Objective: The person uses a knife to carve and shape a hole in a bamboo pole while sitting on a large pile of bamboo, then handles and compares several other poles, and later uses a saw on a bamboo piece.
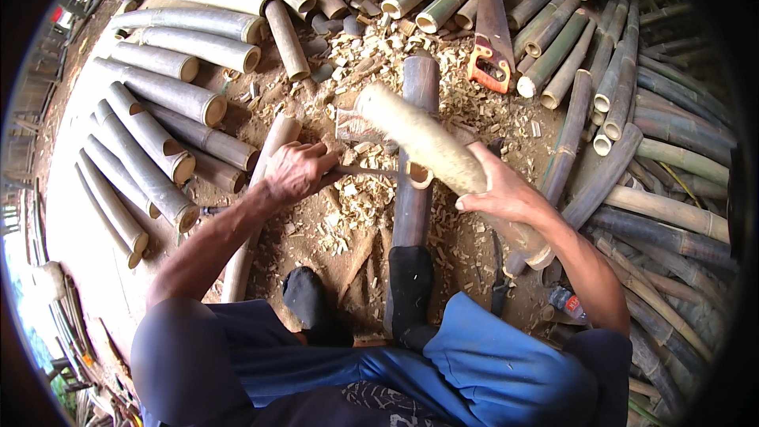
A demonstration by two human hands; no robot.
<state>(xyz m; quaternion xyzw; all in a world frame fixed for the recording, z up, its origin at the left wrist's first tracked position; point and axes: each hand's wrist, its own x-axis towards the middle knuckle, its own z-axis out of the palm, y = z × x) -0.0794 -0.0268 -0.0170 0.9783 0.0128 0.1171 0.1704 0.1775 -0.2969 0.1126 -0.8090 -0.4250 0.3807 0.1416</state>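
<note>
A dark bamboo pole (414, 220) lies centrally, partly hidden by a black-clad foot (411, 289). The left hand (296, 172), fisted, grips a chisel (365, 171) at its notch (421, 177); the right hand (506, 191) curls around a pale club (427, 141). Wood chips (360, 209) surround them.

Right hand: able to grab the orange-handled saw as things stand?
Probably not without letting go: the right hand is wrapped around the pale club. Otherwise the way to the orange-handled saw looks free, with mostly wood chips between.
</note>
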